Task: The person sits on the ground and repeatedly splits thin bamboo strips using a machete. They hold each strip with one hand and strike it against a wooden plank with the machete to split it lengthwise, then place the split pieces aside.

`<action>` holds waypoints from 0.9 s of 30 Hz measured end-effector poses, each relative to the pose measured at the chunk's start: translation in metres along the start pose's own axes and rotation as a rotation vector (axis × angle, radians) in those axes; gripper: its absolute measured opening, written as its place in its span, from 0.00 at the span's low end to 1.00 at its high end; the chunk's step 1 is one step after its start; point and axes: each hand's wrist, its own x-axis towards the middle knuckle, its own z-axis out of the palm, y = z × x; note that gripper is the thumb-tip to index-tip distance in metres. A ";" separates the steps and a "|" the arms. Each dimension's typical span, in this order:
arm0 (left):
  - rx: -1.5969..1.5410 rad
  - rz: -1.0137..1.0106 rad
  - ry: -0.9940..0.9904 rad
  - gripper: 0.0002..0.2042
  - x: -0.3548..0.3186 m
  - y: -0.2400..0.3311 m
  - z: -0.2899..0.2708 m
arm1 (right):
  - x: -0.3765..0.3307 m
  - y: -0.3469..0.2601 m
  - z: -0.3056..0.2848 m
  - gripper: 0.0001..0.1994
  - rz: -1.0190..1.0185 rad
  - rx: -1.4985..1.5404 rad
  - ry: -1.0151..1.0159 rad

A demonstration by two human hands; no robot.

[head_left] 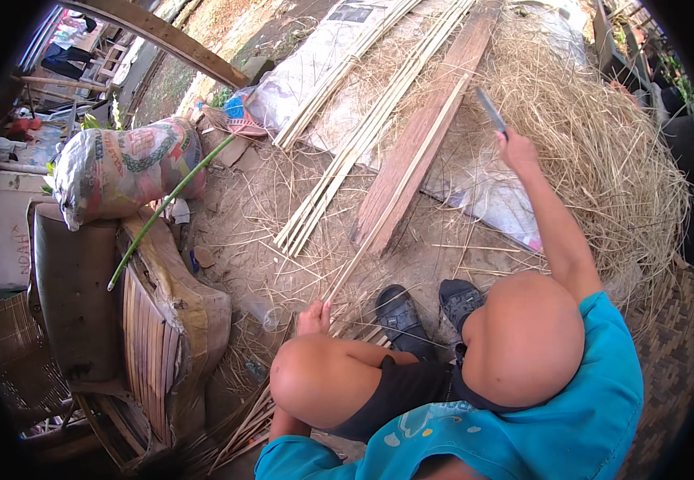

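Observation:
I sit with my knees raised and look down at a dirt floor. My left hand (314, 318) grips the near end of a long thin bamboo strip (399, 192), which runs away up and to the right over a wooden plank (423, 132). Raised at arm's length, my right hand (517, 149) holds a flat-bladed knife (491, 110) whose blade points up and away. The knife is well apart from the strip. My dark shoes (431, 308) rest on the ground between the two hands.
A bundle of split bamboo strips (355, 140) lies left of the plank. A big heap of dry straw (603, 144) fills the right side. A stuffed printed sack (119, 164), a green stick (167, 208) and a worn seat (155, 320) stand at the left.

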 end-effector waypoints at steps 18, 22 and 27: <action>-0.002 0.091 -0.164 0.25 0.069 0.038 0.016 | -0.040 -0.030 0.025 0.20 -0.105 0.275 -0.086; -0.203 0.187 -0.117 0.27 0.098 0.052 0.030 | -0.178 -0.122 0.043 0.21 -0.690 0.297 -0.448; -0.103 0.163 -0.099 0.27 0.074 0.046 0.029 | -0.145 -0.088 0.033 0.20 -0.407 0.369 -0.376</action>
